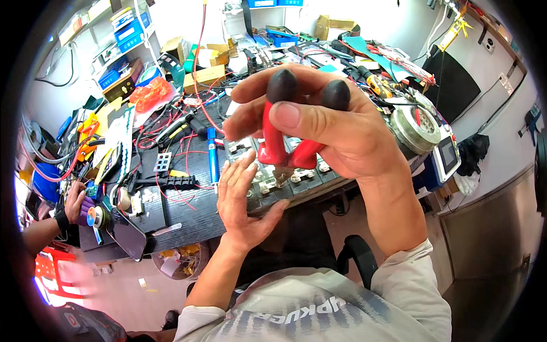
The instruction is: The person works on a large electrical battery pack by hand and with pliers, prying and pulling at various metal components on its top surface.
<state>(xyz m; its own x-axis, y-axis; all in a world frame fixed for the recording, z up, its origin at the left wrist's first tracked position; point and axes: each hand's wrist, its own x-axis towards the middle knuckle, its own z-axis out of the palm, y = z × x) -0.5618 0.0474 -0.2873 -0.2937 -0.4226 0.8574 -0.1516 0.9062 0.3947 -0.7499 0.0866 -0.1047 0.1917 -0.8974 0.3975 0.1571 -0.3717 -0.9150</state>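
Raised above the front of the bench, my right hand (362, 134) is closed around pliers (274, 134) with red handles and black handle ends. The thumb lies across one handle, and the jaws point down, blurred, over a dark fixture (319, 186) with several small metal parts set in it. My left hand (238, 199) holds nothing I can see. Its fingers are stretched out along the left end of the fixture, thumb apart. A blue pen-like tool (213, 157) lies just left of those fingers.
Another person's hand (74, 200) works at the bench's left end beside a solder spool (97, 216). Red wires (185, 153) and tools cover the black bench (199, 225). A large wire spool (417, 130) stands right. Below are a waste bin (181, 263) and a chair armrest (360, 259).
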